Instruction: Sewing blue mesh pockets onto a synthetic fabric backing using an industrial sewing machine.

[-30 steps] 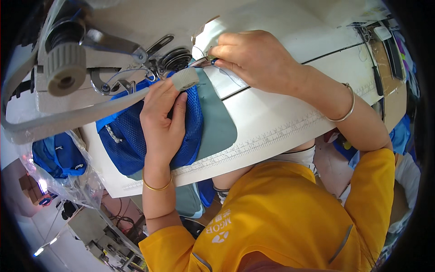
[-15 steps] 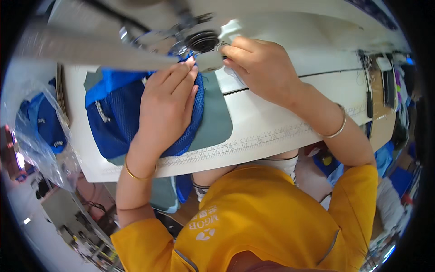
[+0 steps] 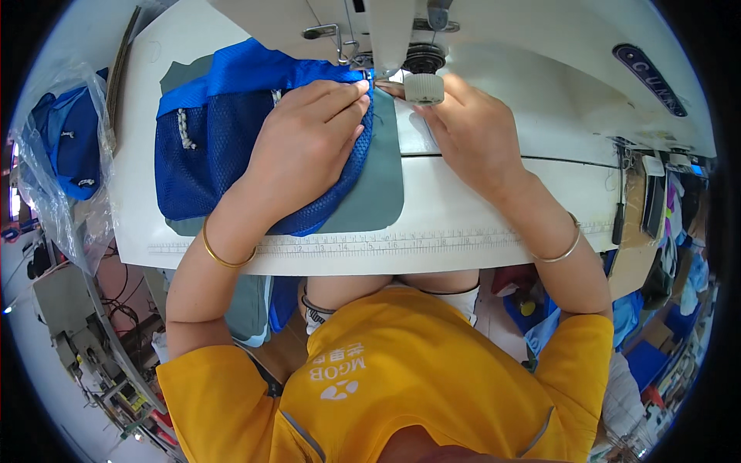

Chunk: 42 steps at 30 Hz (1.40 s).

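A blue mesh fabric piece [image 3: 212, 147] with a brighter blue band and white cord loops lies over a grey-green fabric panel [image 3: 386, 185]. Its upper right corner reaches the needle area of a sewing machine [image 3: 390, 31]. My left hand [image 3: 312, 147] lies across the mesh, with its closed fingertips pinching the edge beside the presser foot. On the other side of the needle is my right hand [image 3: 478, 131], fingers drawn together. Its fingertips are partly behind the machine's white ridged knob [image 3: 424, 89], and what they hold is too hidden to name.
A printed ruler strip [image 3: 370, 242] runs along the front edge of the white table [image 3: 502, 208]. At the left hangs a clear plastic bag [image 3: 31, 177] with blue pieces inside. Cardboard [image 3: 629, 258] and a dark-handled tool [image 3: 619, 208] are at the right.
The whole view has shifted and sharpened, with the machine now appearing farther right. My left hand stays on the mesh; my right fingertips have come lower, behind the knob.
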### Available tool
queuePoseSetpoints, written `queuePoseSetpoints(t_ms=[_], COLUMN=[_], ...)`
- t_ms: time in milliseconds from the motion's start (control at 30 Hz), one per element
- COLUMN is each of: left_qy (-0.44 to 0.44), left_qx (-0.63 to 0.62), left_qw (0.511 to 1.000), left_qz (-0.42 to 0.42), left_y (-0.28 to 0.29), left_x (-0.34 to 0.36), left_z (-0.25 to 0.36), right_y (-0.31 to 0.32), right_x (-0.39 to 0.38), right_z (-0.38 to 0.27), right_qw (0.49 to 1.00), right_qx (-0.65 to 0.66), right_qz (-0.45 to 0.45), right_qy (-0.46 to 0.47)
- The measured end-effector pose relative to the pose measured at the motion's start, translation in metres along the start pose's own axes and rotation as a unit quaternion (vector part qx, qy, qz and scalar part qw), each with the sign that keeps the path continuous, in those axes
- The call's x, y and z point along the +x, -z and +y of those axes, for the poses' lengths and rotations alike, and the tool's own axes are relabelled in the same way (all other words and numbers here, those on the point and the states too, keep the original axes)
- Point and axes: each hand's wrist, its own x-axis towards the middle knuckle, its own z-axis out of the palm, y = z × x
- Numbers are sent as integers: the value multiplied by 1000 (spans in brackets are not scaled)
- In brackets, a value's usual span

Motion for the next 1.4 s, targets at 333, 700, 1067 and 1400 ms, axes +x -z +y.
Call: queuePoseSetpoints(t_ms=[333,700,1067,1400], left_qy=[13,-72,-10,-56], left_qx=[-56,66,-57,-38], left_qw=[998,995,998,997], left_qz=[-4,11,-38,46], left_y=[17,43,47,25], left_x=[-12,-83,-77,-69], left_z=[8,43,31,29], right_y=[46,186,199,27], right_x=[-19,-191,-217,-81], right_z=[1,82,126,-70], right_qw=[999,914,882,991], right_qx=[-38,-276,-380,89], right_qz=[-3,81,-28,-10], right_qy=[10,-285,-278,98])
